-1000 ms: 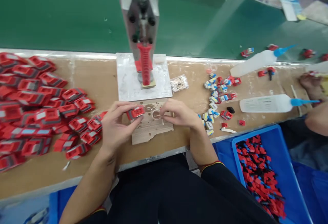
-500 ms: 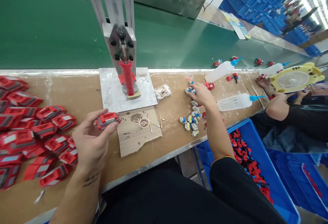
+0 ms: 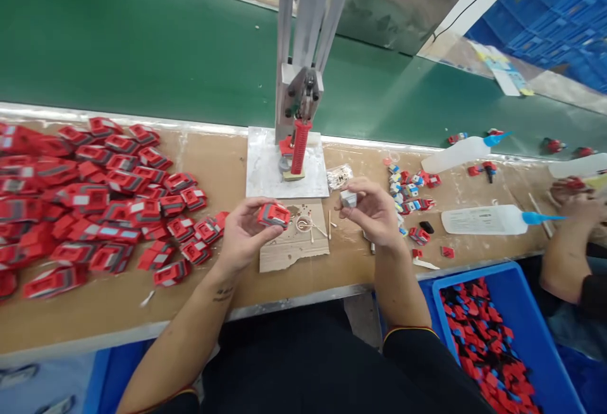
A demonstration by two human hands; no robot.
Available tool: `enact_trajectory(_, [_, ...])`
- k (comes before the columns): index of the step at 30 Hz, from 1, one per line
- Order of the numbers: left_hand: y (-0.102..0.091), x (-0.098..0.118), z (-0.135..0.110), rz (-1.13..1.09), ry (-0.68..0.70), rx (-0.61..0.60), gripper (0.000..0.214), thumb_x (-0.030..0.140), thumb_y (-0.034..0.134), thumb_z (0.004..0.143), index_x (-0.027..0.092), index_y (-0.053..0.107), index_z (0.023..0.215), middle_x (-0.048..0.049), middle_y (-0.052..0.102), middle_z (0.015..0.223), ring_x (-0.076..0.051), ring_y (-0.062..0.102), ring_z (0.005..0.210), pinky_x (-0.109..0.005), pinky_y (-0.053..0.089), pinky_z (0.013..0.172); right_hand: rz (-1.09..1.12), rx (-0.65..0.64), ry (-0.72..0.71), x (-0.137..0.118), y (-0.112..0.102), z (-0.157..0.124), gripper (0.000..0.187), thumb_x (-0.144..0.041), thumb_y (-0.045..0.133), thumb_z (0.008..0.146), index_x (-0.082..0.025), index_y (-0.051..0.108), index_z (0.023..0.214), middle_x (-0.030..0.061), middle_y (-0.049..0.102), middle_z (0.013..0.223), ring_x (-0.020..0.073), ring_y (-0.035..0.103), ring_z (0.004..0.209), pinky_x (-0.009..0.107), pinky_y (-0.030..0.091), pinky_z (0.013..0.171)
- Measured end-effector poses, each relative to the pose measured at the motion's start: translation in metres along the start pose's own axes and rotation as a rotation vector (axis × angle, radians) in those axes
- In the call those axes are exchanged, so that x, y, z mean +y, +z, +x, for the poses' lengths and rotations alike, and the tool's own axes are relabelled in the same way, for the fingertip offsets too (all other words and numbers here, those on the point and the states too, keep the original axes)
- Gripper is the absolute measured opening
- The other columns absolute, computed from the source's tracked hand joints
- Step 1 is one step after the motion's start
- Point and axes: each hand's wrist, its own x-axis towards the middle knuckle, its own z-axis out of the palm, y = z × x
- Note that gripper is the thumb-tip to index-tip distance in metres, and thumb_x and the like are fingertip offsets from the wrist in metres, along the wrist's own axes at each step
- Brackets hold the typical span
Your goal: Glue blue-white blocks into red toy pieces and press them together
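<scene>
My left hand [image 3: 246, 234] pinches a red and grey plastic toy car body [image 3: 274, 214] between thumb and fingers, above the left edge of a torn cardboard piece [image 3: 284, 260]. To the right, my right hand [image 3: 374, 212] grips a small grey-white plastic part [image 3: 348, 198] at its fingertips. The two parts are held apart, at about the same height. On the cardboard sits a small round dish [image 3: 304, 224] with cotton swabs [image 3: 320, 229] by it. Behind stands a press with a red handle [image 3: 300, 148] on a white plate [image 3: 260, 174].
Many red car bodies [image 3: 95, 199] are heaped on the left. Small blue, white and yellow parts [image 3: 403, 189] lie right of my right hand, near white bottles [image 3: 484, 220]. A blue bin [image 3: 521, 313] holds red parts. A co-worker's hand [image 3: 571, 202] shows at far right.
My right hand has come away from the pile of small parts with a grey-white one and is now near my left hand. The view has turned left. My left hand still holds the car body.
</scene>
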Motion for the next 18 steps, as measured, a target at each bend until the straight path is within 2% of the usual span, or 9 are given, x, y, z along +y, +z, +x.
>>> enact_trajectory(2, [0.001, 0.002, 0.000, -0.024, -0.014, -0.022, 0.054, 0.051, 0.102, 0.071, 0.020, 0.075, 0.107, -0.0101, 0.084, 0.102, -0.020, 0.082, 0.080, -0.027, 0.068, 0.067, 0.136, -0.019, 0.045, 0.000, 0.028, 0.005, 0.040, -0.034, 0.092, 0.086, -0.030, 0.074, 0.121, 0.0044, 0.074, 0.121, 0.0135, 0.076, 0.082, 0.029, 0.070, 0.070])
enact_trajectory(5, [-0.001, 0.002, -0.001, -0.042, -0.019, -0.036, 0.055, 0.052, 0.101, 0.071, 0.021, 0.076, 0.110, -0.0094, 0.084, 0.102, -0.021, 0.083, 0.081, -0.030, 0.069, 0.072, 0.323, -0.039, 0.138, 0.002, 0.048, 0.012, 0.047, -0.051, 0.089, 0.088, -0.029, 0.072, 0.125, 0.0067, 0.078, 0.119, 0.0156, 0.078, 0.079, 0.032, 0.072, 0.069])
enact_trajectory(8, [-0.005, 0.001, -0.001, -0.048, -0.034, -0.065, 0.055, 0.052, 0.101, 0.073, 0.023, 0.076, 0.113, -0.0101, 0.084, 0.108, -0.024, 0.084, 0.089, -0.032, 0.069, 0.074, 0.422, -0.026, 0.173, 0.004, 0.053, 0.016, 0.039, -0.060, 0.080, 0.094, -0.030, 0.069, 0.117, 0.0062, 0.081, 0.115, 0.0169, 0.081, 0.081, 0.033, 0.073, 0.071])
enact_trajectory(13, [-0.007, 0.001, -0.002, -0.096, -0.051, -0.131, 0.052, 0.048, 0.099, 0.078, 0.024, 0.075, 0.117, -0.0107, 0.084, 0.110, -0.025, 0.084, 0.089, -0.030, 0.067, 0.069, 0.454, -0.010, 0.116, 0.002, 0.053, 0.018, 0.029, -0.042, 0.089, 0.089, -0.029, 0.064, 0.098, 0.0008, 0.079, 0.114, 0.0152, 0.082, 0.090, 0.036, 0.074, 0.085])
enact_trajectory(15, [-0.006, 0.001, -0.002, -0.112, -0.037, -0.155, 0.049, 0.046, 0.098, 0.080, 0.025, 0.075, 0.118, -0.0103, 0.085, 0.111, -0.025, 0.084, 0.090, -0.031, 0.068, 0.070, 0.433, 0.010, 0.104, 0.002, 0.053, 0.017, 0.034, -0.039, 0.094, 0.085, -0.030, 0.065, 0.099, -0.0006, 0.076, 0.109, 0.0153, 0.082, 0.090, 0.034, 0.073, 0.083])
enact_trajectory(18, [-0.007, 0.000, -0.003, -0.096, -0.033, -0.191, 0.049, 0.050, 0.095, 0.082, 0.028, 0.074, 0.120, -0.0102, 0.084, 0.114, -0.028, 0.085, 0.096, -0.034, 0.069, 0.072, 0.383, 0.027, 0.097, 0.006, 0.055, 0.014, 0.042, -0.047, 0.094, 0.083, -0.030, 0.068, 0.111, -0.0006, 0.071, 0.101, 0.0165, 0.080, 0.080, 0.031, 0.072, 0.071])
